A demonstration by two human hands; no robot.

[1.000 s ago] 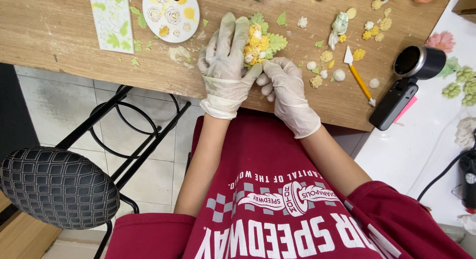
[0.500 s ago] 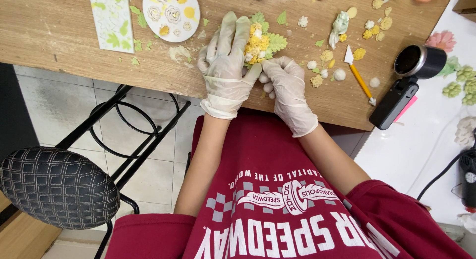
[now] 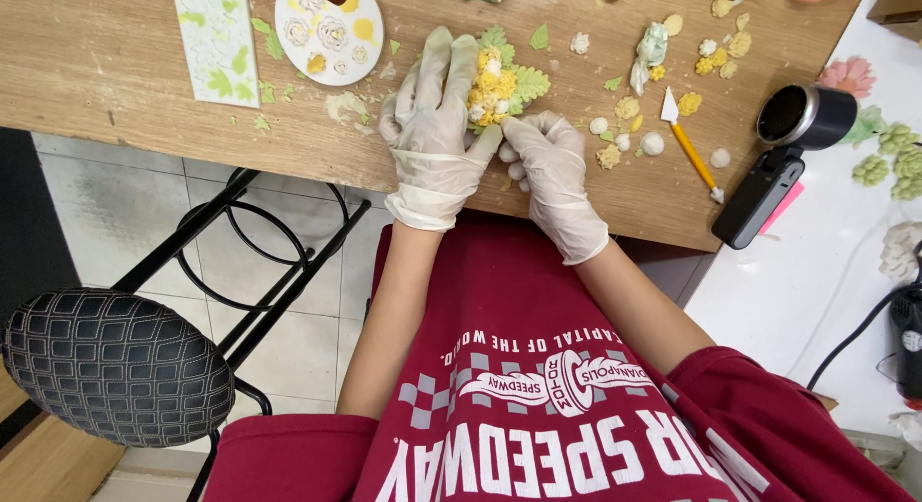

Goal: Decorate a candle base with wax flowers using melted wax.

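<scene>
Both my hands wear thin white gloves and meet at the near edge of a wooden table (image 3: 115,70). My left hand (image 3: 437,127) lies with fingers stretched along the left side of a small clay flower cluster (image 3: 499,82), yellow and white with green leaves. My right hand (image 3: 547,161) is curled just below the cluster, fingertips pinched against its lower end. The cluster's underside is hidden by the fingers.
A round white palette (image 3: 328,29) and a green-patterned white tile (image 3: 217,43) lie at the back left. Loose clay blossoms (image 3: 629,108) and an orange-handled tool (image 3: 690,143) lie to the right. A black camera (image 3: 783,156) stands at the table's right edge. A black stool (image 3: 110,367) sits lower left.
Both hands have stayed at the flower cluster; the fingers have shifted only slightly around it.
</scene>
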